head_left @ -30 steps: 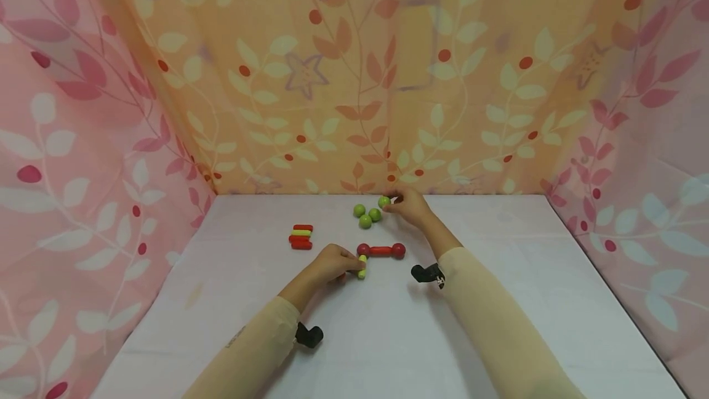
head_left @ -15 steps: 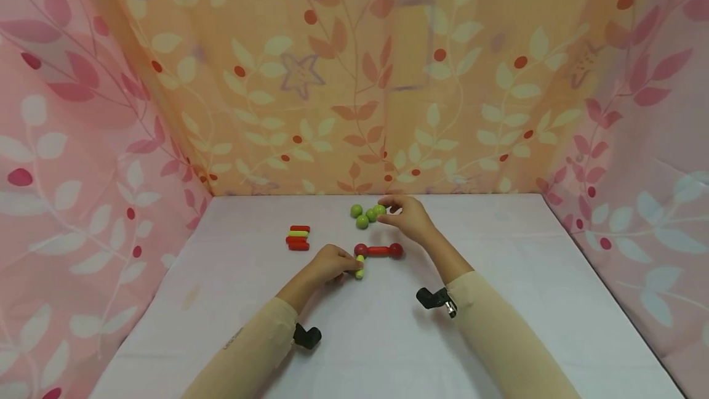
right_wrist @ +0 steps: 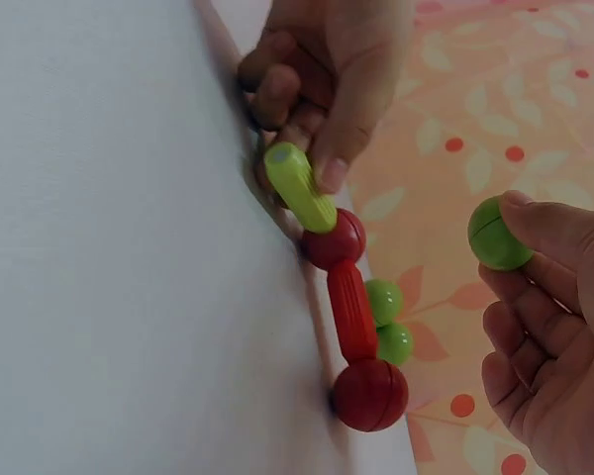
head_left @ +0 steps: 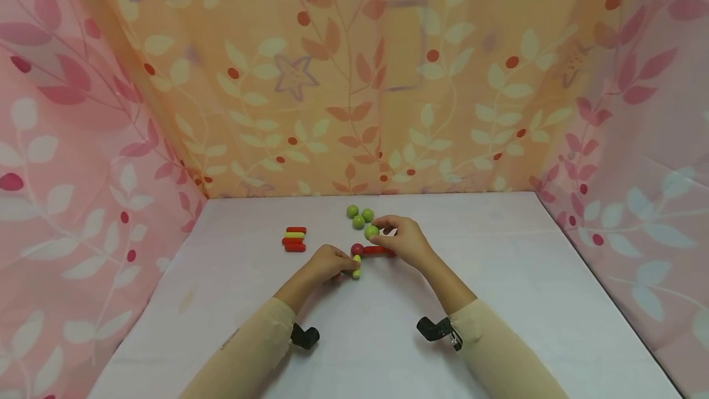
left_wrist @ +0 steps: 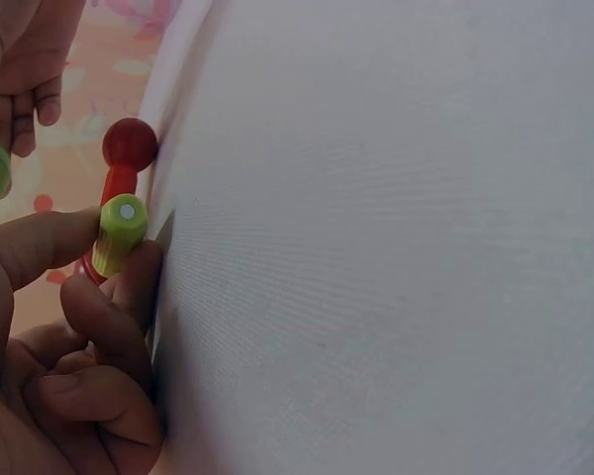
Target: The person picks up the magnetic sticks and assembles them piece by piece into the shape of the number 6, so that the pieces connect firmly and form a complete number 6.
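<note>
My left hand point(head_left: 330, 263) pinches a short yellow-green rod point(right_wrist: 299, 188) between thumb and forefinger. A silvery round dot shows on the rod's near end in the left wrist view. The rod's far end meets a red ball point(right_wrist: 335, 239), which joins a red rod point(right_wrist: 352, 310) with a second red ball point(right_wrist: 370, 395) at its other end. Thumb and fingertips of my right hand point(head_left: 407, 243) hold a green ball point(right_wrist: 495, 237) above and behind the red rod. In the head view the right hand covers the second red ball.
Three green balls point(head_left: 359, 222) sit together on the white table point(head_left: 471, 226), behind the hands. To the left lies a stack-like row of red and yellow-green rods point(head_left: 295, 241). A floral curtain point(head_left: 354, 79) borders the table at the back and sides.
My right hand has carried one green ball from the back of the group toward me, close to the red rod. The left hand keeps its pinch on the yellow-green rod.
</note>
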{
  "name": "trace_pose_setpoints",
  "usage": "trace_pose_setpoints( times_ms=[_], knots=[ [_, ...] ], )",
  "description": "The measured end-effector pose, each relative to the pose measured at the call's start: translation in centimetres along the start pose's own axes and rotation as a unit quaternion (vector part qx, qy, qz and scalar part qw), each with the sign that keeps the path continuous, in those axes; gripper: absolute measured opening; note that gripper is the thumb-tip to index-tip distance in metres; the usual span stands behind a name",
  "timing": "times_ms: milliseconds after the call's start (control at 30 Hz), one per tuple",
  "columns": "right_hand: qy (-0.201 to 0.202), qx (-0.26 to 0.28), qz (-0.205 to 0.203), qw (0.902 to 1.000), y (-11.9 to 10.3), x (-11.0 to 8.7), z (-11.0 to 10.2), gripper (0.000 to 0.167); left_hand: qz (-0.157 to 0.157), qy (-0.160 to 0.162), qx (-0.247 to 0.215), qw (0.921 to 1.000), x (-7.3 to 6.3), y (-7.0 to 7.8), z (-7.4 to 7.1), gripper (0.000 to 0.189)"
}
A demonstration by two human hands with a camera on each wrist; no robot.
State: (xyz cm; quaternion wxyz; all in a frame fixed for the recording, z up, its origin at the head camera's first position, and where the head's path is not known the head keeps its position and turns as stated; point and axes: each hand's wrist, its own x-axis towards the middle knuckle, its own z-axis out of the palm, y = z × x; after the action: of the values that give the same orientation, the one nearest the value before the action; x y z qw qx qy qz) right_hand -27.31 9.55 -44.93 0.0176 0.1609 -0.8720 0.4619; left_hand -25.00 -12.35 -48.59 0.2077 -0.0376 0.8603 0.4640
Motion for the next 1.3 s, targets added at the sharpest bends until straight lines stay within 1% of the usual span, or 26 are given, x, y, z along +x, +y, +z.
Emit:
trace_pose_setpoints(
  times_ms=[133,300,400,600,733,833,967,1033,1233,1300],
  knots=[
    [-0.005,0.013,0.006,0.9999,0.1,-1.1,0.5,0.032,-0.008,0.002,0.000,1.0000,-0.1,0.3,-0.1,0.024],
    [-0.021,0.035,0.040,0.9984,0.2,-2.5,1.1,0.035,-0.017,-0.004,-0.008,0.9998,-0.2,0.7,-0.1,0.025],
    [-0.027,0.044,0.049,0.9975,0.3,-3.2,1.5,0.035,-0.015,-0.003,-0.009,0.9998,-0.2,0.8,-0.1,0.026],
    [-0.023,0.035,0.031,0.9986,0.4,-4.2,2.1,0.033,-0.005,-0.006,-0.024,0.9997,0.2,0.8,0.0,0.028],
    [-0.020,0.022,0.043,0.9986,0.5,-4.8,2.2,0.038,-0.001,-0.009,-0.029,0.9995,0.4,0.8,0.2,0.029],
    [-0.019,0.021,0.046,0.9986,0.4,-5.1,2.3,0.038,-0.001,-0.008,-0.027,0.9996,0.5,0.8,0.3,0.030],
    [-0.025,0.031,0.046,0.9981,0.5,-5.4,2.4,0.035,-0.014,-0.005,-0.030,0.9994,0.5,0.9,0.3,0.032],
    [-0.031,0.035,0.044,0.9979,0.6,-5.5,2.6,0.034,-0.015,-0.003,-0.029,0.9995,0.6,0.8,0.3,0.032],
    [-0.045,0.032,0.028,0.9981,1.0,-5.9,3.4,0.032,0.007,-0.002,-0.023,0.9997,0.6,0.7,0.4,0.028],
    [-0.048,0.035,0.032,0.9977,1.1,-6.0,3.6,0.031,0.006,-0.002,-0.020,0.9998,0.6,0.7,0.3,0.027]
  ],
)
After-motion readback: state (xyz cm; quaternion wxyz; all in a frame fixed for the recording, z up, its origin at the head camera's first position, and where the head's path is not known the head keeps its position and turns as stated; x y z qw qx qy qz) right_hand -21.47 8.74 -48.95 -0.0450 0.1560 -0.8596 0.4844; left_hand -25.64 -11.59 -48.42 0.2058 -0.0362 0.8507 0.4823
